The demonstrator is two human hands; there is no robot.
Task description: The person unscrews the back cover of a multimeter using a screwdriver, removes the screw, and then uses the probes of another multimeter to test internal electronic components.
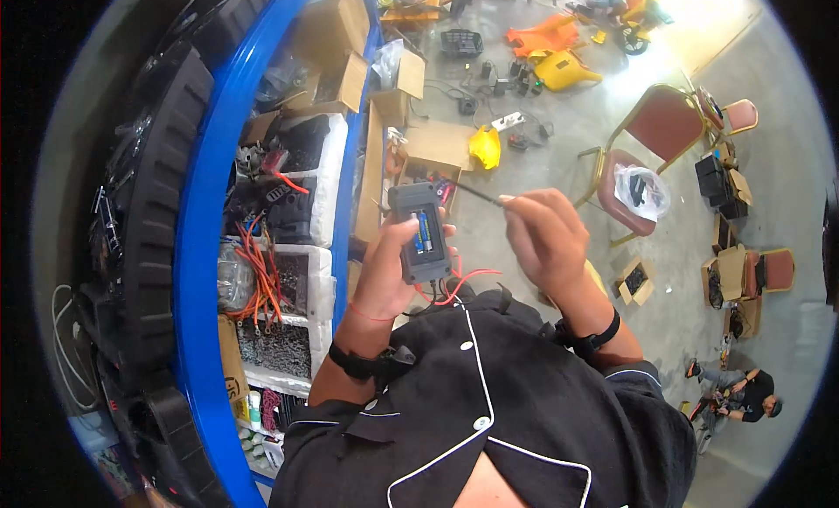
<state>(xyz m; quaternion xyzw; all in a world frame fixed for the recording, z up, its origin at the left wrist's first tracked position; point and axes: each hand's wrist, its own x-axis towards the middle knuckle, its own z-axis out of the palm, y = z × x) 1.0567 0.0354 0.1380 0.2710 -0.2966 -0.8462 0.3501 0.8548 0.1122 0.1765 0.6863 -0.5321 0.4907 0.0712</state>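
Left hand point(384, 256) clasps grey battery case point(426, 265); right hand point(552, 241) pinches thin dark rod point(477, 192). Case and rod partly block open carton point(440, 142); padded chair point(668, 128), bearing plastic bag point(655, 196), stands right.

Grey case point(418, 199), open, slightly tilted; blue batteries point(423, 233) inside; thin dark rod point(477, 192) nearby.

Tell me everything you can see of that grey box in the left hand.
The oblong dark grey case looks plastic, with rounded corners. An open recess in its face shows blue batteries. The left hand holds it up, slightly slanted, thumb over its left edge. Red wires show near its lower end; whether they join it is unclear.
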